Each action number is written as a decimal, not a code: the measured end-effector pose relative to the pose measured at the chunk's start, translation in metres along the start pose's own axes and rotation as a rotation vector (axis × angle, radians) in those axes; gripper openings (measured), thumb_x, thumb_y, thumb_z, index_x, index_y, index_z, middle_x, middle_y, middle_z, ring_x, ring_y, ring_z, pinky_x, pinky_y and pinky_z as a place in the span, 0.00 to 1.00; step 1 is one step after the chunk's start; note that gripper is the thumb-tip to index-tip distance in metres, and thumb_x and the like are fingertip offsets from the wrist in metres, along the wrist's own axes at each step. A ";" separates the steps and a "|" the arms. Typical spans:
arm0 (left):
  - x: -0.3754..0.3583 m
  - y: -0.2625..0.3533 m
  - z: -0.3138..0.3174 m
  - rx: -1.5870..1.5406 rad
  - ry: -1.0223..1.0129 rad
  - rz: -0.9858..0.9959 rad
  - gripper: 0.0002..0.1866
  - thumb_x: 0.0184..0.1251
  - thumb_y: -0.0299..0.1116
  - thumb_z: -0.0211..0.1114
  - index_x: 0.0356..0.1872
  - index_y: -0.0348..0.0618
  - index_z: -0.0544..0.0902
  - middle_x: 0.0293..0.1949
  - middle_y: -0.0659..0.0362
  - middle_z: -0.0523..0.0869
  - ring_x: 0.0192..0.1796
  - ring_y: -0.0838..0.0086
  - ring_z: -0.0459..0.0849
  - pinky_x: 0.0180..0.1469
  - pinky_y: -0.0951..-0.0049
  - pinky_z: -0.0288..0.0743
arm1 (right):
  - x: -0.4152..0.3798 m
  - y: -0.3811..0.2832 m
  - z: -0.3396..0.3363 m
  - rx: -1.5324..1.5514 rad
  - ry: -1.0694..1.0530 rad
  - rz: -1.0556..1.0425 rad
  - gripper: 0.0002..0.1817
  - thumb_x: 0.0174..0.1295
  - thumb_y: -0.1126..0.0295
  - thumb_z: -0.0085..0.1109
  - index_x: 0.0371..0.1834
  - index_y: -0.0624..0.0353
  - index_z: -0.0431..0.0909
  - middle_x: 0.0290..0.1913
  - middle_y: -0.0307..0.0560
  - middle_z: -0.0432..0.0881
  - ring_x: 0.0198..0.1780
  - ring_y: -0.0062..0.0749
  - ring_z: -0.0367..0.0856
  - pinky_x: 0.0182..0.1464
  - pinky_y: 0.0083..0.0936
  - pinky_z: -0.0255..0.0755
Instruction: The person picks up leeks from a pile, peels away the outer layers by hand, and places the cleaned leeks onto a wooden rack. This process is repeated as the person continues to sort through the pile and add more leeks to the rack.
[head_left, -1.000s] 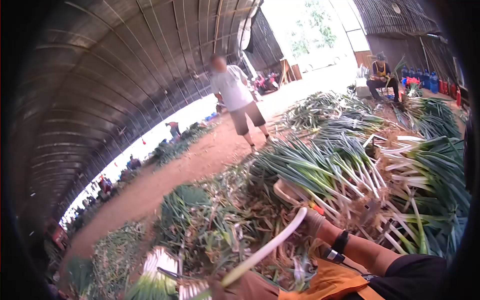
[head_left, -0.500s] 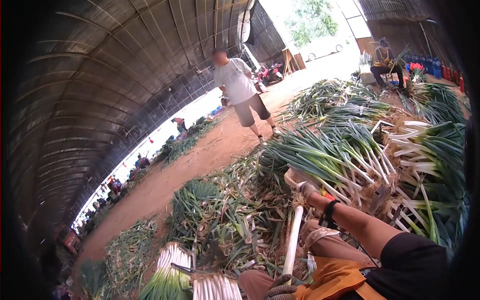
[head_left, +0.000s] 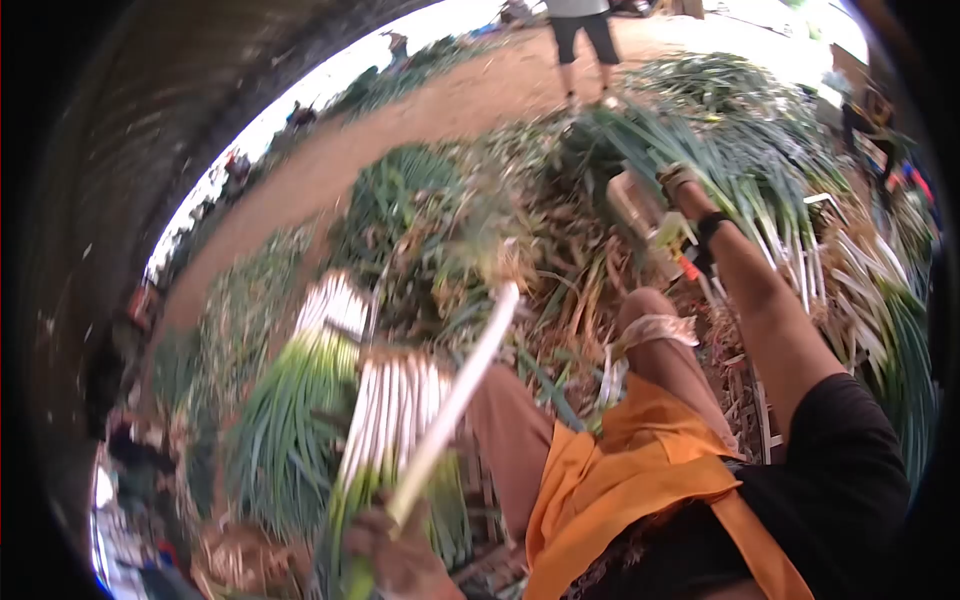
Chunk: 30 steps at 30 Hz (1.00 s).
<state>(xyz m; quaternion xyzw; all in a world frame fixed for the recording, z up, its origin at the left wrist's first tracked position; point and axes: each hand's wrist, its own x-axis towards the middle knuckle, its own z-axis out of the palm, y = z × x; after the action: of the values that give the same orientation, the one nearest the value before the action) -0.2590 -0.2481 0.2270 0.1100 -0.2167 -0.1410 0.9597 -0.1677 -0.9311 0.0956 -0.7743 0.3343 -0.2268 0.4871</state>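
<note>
My left hand (head_left: pixel 395 552), in a dark glove and blurred, is closed around the green end of a long green onion (head_left: pixel 455 400). Its white stalk slants up to the right, roots at the far end. Below and beside it lie two bundles of green onions: one (head_left: pixel 395 395) under the held stalk, another (head_left: pixel 325 315) to its left, white ends up. My right hand (head_left: pixel 680 182), gloved, with a dark band at the wrist, reaches to the leaves of a green onion pile (head_left: pixel 735 190). Its fingers are too blurred to read.
Stripped leaves (head_left: pixel 480 200) cover the ground ahead. A pale box-like object (head_left: pixel 635 205) sits below my right hand. More green onions (head_left: pixel 880 300) lie at the right. A person (head_left: pixel 585 40) stands on the dirt path; another (head_left: pixel 870 120) sits at the far right.
The view has tipped down and left. My left hand has swung the green onion out over the bundles at the left. My right hand has moved off the held onion's root end to the leaves.
</note>
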 end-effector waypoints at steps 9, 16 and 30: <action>0.058 -0.039 -0.078 0.514 0.147 0.187 0.10 0.58 0.36 0.63 0.35 0.42 0.77 0.48 0.55 0.77 0.61 0.59 0.69 0.52 0.56 0.78 | -0.239 -0.128 0.172 -0.174 -1.013 -0.288 0.30 0.53 0.59 0.61 0.60 0.57 0.67 0.46 0.42 0.80 0.43 0.29 0.80 0.43 0.28 0.75; 0.048 -0.111 -0.128 0.373 0.217 -0.107 0.18 0.59 0.35 0.63 0.51 0.44 0.75 0.55 0.54 0.75 0.55 0.65 0.76 0.51 0.65 0.78 | -0.298 -0.112 0.221 1.238 -0.876 0.482 0.11 0.56 0.60 0.61 0.32 0.56 0.77 0.26 0.40 0.79 0.26 0.23 0.77 0.24 0.20 0.68; 0.024 -0.096 -0.092 1.155 0.273 -0.677 0.08 0.62 0.26 0.56 0.39 0.34 0.80 0.32 0.56 0.83 0.31 0.71 0.82 0.31 0.75 0.77 | -0.247 -0.072 0.176 1.021 -0.426 0.464 0.12 0.52 0.61 0.66 0.30 0.57 0.77 0.24 0.41 0.79 0.22 0.25 0.77 0.23 0.20 0.72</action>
<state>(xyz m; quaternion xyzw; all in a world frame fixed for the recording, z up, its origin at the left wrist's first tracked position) -0.2185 -0.3321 0.1289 0.6831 -0.0878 -0.2798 0.6688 -0.1937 -0.6203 0.0801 -0.3775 0.2383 -0.0863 0.8906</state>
